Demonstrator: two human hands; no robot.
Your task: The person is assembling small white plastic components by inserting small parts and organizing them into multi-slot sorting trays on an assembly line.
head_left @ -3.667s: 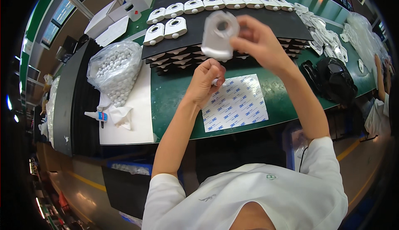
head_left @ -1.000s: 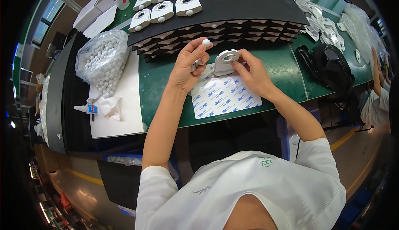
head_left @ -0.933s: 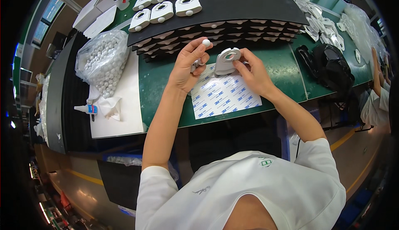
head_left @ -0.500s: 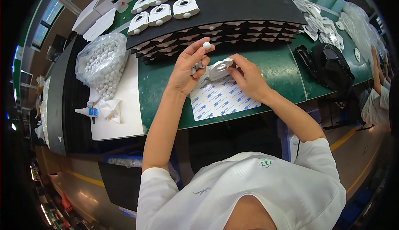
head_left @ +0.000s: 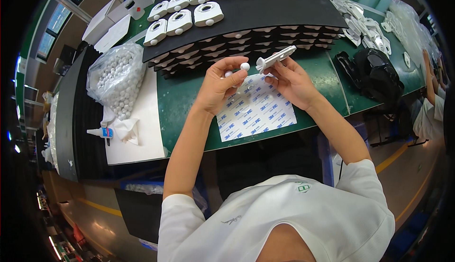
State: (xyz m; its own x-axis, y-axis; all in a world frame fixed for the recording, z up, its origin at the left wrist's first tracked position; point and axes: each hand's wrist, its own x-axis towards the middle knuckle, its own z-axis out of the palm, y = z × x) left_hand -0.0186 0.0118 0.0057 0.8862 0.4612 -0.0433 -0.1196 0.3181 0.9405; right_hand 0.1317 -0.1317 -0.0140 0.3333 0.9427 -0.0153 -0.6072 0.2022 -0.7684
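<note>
Between thumb and index finger, my left hand pinches a small white ball; another white ball shows among its fingers. My right hand grips a white plastic part, tilted so its thin edge faces up. The ball is close to the part's left end, with a small gap between them. Below both hands lies a white sheet with blue print. Similar white parts, each with a ball at its front edge, stand in rows on a black board.
More black boards with parts are stacked beneath the top one. At left are a clear bag of white balls, a glue bottle and crumpled tissue. Loose white parts and a black bag sit at right. Another person's arm shows far right.
My right hand has raised the white part and turned it edge-on. My left hand has lowered a little and moved right, bringing the ball near the part's end.
</note>
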